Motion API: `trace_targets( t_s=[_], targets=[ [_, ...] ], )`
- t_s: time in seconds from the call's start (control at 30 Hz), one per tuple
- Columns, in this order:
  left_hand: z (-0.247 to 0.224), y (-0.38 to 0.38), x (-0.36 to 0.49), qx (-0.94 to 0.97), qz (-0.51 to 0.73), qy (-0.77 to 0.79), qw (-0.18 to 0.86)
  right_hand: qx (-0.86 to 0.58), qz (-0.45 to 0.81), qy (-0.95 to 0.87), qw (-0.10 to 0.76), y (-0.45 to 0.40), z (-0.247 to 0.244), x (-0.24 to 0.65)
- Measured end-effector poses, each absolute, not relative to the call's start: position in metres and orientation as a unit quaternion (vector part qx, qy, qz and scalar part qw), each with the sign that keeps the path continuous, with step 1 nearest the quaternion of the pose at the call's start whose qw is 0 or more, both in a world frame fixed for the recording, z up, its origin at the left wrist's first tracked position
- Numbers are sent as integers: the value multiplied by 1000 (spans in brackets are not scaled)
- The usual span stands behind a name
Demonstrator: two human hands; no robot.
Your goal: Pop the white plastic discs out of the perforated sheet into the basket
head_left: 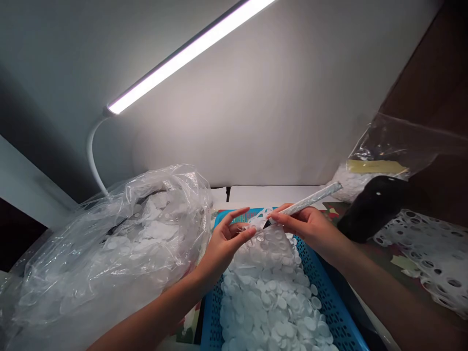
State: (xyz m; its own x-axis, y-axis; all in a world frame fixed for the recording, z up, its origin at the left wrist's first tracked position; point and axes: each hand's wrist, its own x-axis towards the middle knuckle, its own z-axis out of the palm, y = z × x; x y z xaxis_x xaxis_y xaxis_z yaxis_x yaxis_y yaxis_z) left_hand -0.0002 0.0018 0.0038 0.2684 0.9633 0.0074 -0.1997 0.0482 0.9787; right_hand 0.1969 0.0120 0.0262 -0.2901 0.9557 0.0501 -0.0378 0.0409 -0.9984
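Head view: right hand [307, 234] clamped a rolled white strip [310, 201], long axis running up and away toward the right; right hand was nearer. Left hand [226, 243] pinched a punched white scrap [260, 219] at the strip's lower end. Hands close, not touching, over the far edge of a blue mesh basket [331, 302] of white paper discs [266, 297].

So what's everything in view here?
lamp: one, white, overhead
clear plastic bag: one, clear, left, full of white discs
clear plastic bag: one, clear, far right, holding white discs
basket: one, blue, centre
discs: many, white, heaped in basket
punched sheet: one, white, right
black object: one, black, right
rolled tube: one, whitish, in right hand
left hand: one, over basket
right hand: one, over basket
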Motion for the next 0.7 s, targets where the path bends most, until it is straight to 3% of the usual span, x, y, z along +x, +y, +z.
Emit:
trace_targets(
  t_s=[0.33,0.57,0.7],
  targets=[
    [0,2,-2,560,551,386,483,-416,526,-640,376,4,33,197],
    [4,-1,-1,584,505,412,484,-471,234,-723,448,-9,39,193],
    [4,-2,-1,593,490,401,498,-432,191,-752,460,-12,36,188]
  ],
)
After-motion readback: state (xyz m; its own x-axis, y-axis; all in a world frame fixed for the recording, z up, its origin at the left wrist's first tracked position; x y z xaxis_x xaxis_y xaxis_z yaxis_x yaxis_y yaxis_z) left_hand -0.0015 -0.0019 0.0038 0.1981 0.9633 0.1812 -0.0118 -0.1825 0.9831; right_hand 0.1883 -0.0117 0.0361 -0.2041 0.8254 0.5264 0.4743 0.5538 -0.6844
